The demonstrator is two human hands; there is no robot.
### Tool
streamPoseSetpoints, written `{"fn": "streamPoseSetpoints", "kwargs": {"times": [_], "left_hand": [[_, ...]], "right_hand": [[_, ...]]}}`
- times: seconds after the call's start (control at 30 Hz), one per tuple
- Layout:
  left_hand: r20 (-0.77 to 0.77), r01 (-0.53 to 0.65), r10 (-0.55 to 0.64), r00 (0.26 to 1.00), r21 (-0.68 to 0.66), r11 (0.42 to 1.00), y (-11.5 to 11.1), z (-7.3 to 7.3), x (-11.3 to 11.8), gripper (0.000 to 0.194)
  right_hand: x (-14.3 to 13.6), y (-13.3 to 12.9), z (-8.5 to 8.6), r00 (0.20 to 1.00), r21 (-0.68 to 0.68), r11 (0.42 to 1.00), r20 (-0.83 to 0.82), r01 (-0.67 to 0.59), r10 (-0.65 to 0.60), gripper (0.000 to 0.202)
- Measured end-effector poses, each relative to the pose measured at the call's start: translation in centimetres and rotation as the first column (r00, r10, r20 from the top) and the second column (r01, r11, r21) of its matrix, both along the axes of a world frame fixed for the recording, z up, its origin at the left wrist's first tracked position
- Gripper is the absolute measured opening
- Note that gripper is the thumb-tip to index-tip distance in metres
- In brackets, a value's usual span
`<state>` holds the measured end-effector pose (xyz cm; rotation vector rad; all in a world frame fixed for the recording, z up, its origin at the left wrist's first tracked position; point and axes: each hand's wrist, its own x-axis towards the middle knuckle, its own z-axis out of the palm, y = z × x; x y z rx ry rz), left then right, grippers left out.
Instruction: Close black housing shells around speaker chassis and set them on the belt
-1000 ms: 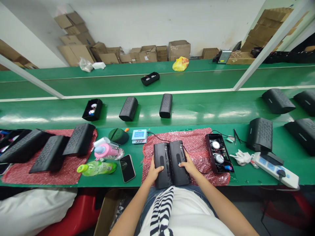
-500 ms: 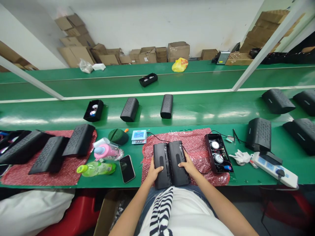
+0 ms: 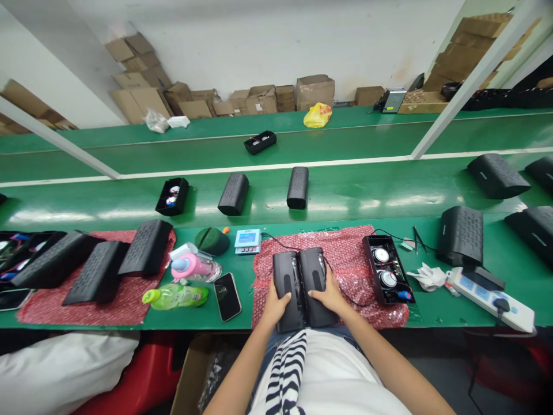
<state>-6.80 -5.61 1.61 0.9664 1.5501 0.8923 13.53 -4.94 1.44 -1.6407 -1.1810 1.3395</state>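
Two long black speaker casing halves lie side by side at the edge of the bench, close to my lap. My left hand (image 3: 276, 304) grips the left casing half (image 3: 285, 282) along its outer side, thumb on top. Around the right casing half (image 3: 313, 275) my right hand (image 3: 330, 295) is closed the same way, its thumb on the upper face. A narrow gap with ribbed inner edges shows between the halves. Under them is red bubble wrap (image 3: 345, 248). Just right of my right hand rests an open speaker box (image 3: 394, 294) with two round white-faced drivers and wires.
Left of the wrap are a small blue-screen meter (image 3: 247, 241), a phone (image 3: 227, 297), a green bottle (image 3: 177, 296) and a pink bottle (image 3: 196, 267). A power strip (image 3: 492, 300) and crumpled tissue (image 3: 430, 278) lie right. More speakers (image 3: 298, 188) stand on the green belt beyond.
The view has shifted slightly, so the bench things appear a little to the right. Both hands still hold the two casing halves; the right thumb sits slightly lower on its half.
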Motion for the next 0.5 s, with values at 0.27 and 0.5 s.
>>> {"fn": "streamPoseSetpoints", "kwargs": {"times": [0.27, 0.5], "left_hand": [[-0.34, -0.029, 0.031, 0.94, 0.009, 1.0, -0.3, 0.7, 1.6, 0.099], [0.188, -0.045, 0.091, 0.978, -0.237, 0.971, 0.3, 1.3, -3.3, 0.086]], "right_hand": [[-1.0, -1.0, 1.3, 0.953, -0.032, 0.997, 0.294, -0.072, 0.078, 0.126], [3.9, -0.6, 1.5, 0.998, -0.116, 0.993, 0.061, 0.003, 0.004, 0.111]]}}
